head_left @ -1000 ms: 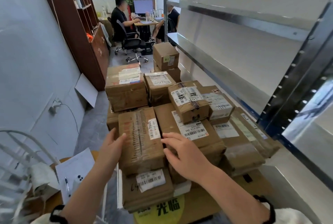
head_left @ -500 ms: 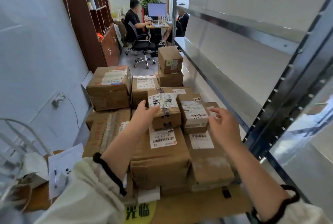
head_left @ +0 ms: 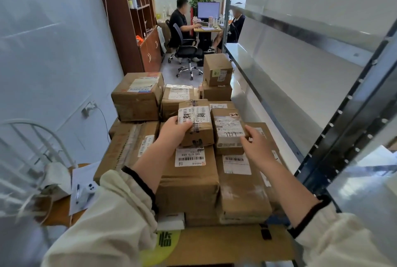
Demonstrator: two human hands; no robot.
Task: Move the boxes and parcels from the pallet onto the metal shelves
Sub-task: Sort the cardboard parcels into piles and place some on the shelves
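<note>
Left hand point(head_left: 174, 129) clamps the small tape-wrapped brown cardboard box point(head_left: 196, 125), which sits on top of the big brown barcode-labelled carton point(head_left: 189, 183). Right hand point(head_left: 255, 142) pinches the near corner of the 2nd small brown labelled box point(head_left: 228, 131), over the carton's right edge. Grey metal shelves point(head_left: 300, 86) are right of the carton. Risk: 2 one-handed grips on glossy tape. The boxes touch, so either could slip or snag on lift.

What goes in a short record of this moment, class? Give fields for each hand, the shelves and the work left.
left hand: grips near left corner of the taped box
right hand: holds near right corner of the box marked 2-4
both boxes: side by side on larger boxes
metal shelves: right of the stack
work left: no box seen on shelves
</note>
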